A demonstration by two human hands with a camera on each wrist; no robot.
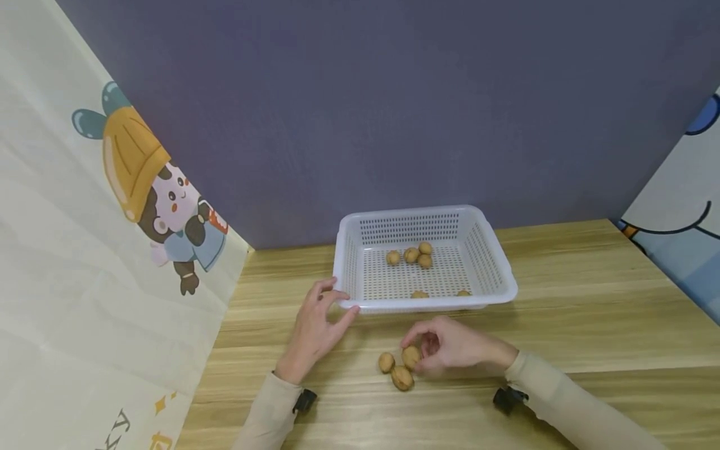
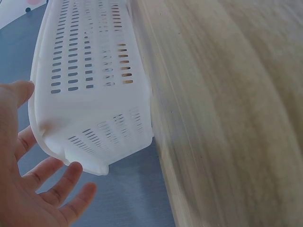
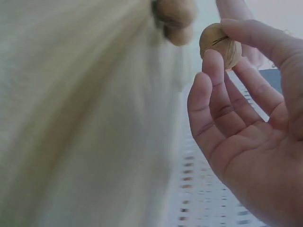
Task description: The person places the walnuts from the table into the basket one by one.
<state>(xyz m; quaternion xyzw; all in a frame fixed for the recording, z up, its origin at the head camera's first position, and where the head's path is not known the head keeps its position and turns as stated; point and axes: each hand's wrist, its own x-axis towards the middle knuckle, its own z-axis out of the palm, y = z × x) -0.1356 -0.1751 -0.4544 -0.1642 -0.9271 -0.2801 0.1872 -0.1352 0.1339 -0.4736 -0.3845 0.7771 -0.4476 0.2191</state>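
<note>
A white plastic basket (image 1: pixel 427 304) with slotted walls stands on the wooden table, several walnuts (image 1: pixel 411 255) lying on its floor. My left hand (image 1: pixel 315 328) holds the basket's near left corner, thumb at the front rim and fingers around the corner; the left wrist view shows the fingers (image 2: pixel 66 182) spread beside the basket wall (image 2: pixel 85 104). In front of the basket, my right hand (image 1: pixel 455 342) pinches a walnut (image 3: pixel 220 46) between thumb and fingertips. Two more walnuts, a small one (image 1: pixel 386 362) and a larger one (image 1: pixel 402 378), lie on the table right beside it.
Behind the basket rises a dark blue-grey panel (image 1: pixel 394 112) at the table's back edge. A pale sheet with a cartoon figure (image 1: pixel 174 200) hangs on the left, and another printed sheet (image 1: pixel 680 231) on the right. The wooden table (image 1: pixel 590 300) extends to both sides.
</note>
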